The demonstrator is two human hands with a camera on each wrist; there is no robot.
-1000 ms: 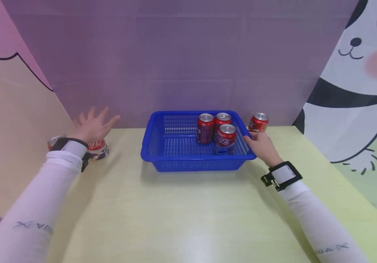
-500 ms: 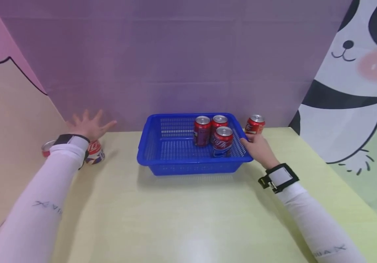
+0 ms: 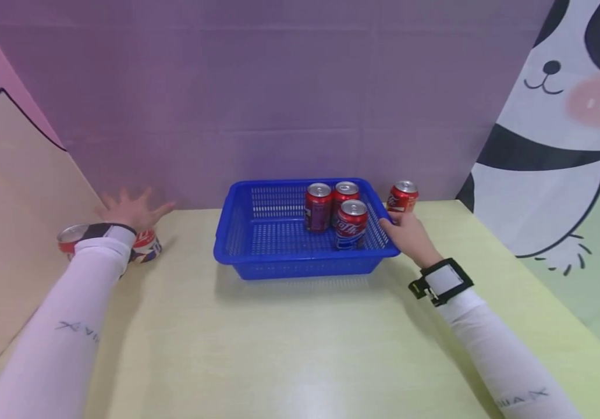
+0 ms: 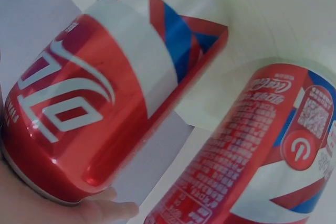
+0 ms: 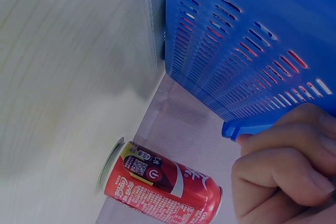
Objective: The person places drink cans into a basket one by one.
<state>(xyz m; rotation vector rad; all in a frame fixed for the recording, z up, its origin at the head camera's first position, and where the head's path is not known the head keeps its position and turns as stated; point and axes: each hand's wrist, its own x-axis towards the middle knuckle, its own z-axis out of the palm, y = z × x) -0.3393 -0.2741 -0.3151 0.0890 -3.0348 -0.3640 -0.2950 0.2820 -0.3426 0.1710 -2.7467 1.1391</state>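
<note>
My left hand (image 3: 128,212), fingers spread, is over a red, white and blue Coca-Cola can (image 3: 148,247) at the table's left. In the left wrist view its fingers lie by the end of that can (image 4: 100,93), and a second can (image 4: 247,156) stands alongside. The second can's silver top (image 3: 71,234) shows behind the left wrist. My right hand (image 3: 414,237) grips the right rim of a blue plastic basket (image 3: 300,256), its fingers curled in the right wrist view. Three red cans (image 3: 351,224) stand upright at the basket's right side; its left side is bare.
Another red can (image 3: 403,196) stands behind my right hand, outside the basket, and also shows in the right wrist view (image 5: 163,184). A purple wall (image 3: 279,87) rises at the table's back edge. Printed panels flank the pale table (image 3: 279,337).
My left hand has come down a little onto the left can, fingers still spread. The right hand keeps its hold on the basket rim. The head view has shifted slightly.
</note>
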